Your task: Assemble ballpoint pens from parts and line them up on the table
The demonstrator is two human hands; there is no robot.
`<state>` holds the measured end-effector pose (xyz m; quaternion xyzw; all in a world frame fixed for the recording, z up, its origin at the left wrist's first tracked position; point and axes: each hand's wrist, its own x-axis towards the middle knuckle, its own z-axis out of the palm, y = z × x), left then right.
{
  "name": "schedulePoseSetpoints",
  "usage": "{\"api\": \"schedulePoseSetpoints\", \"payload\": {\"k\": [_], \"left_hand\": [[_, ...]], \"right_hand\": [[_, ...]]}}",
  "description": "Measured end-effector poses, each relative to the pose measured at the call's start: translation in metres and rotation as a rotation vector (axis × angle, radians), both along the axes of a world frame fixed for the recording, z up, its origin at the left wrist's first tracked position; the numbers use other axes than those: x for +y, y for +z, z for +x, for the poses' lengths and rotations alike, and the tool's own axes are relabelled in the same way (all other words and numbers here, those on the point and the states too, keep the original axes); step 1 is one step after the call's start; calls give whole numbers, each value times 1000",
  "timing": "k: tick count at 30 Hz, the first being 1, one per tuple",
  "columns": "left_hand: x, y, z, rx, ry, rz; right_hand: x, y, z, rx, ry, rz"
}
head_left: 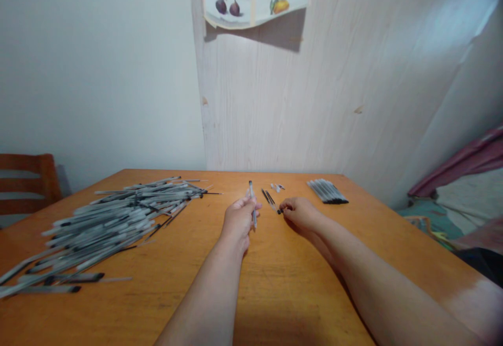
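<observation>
A clear pen with a dark top end [253, 209] is gripped in my left hand [238, 219], its length pointing away from me above the table. My right hand [299, 211] rests on the tabletop with its fingers bent together at small black pieces [279, 211], perhaps pen caps or plugs. Whether one of these is between the fingertips is hidden. Just beyond, between both hands, lie a few thin black refills [269, 197]. Small white parts [277, 187] are scattered a little farther back.
On the left of the wooden table [251, 304] spreads a large messy heap of pens [113, 220]. A neat row of dark-ended pens [327, 191] lies at the back right. The wall [271, 115] stands behind the table, and a wooden chair [27, 183] is at far left.
</observation>
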<state>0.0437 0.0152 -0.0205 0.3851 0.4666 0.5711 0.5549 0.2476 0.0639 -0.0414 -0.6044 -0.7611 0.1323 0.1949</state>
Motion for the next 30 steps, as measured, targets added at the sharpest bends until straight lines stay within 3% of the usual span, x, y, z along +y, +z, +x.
{"api": "schedulePoseSetpoints", "payload": {"k": [13, 25, 30], "left_hand": [[1, -1, 0, -12, -2, 3], [0, 0, 1, -12, 7, -9], [0, 1, 1, -4, 23, -5]], "right_hand": [[-1, 0, -3, -55, -212, 15], [-3, 1, -1, -61, -225, -1], [-6, 2, -4, -35, -169, -25]]}}
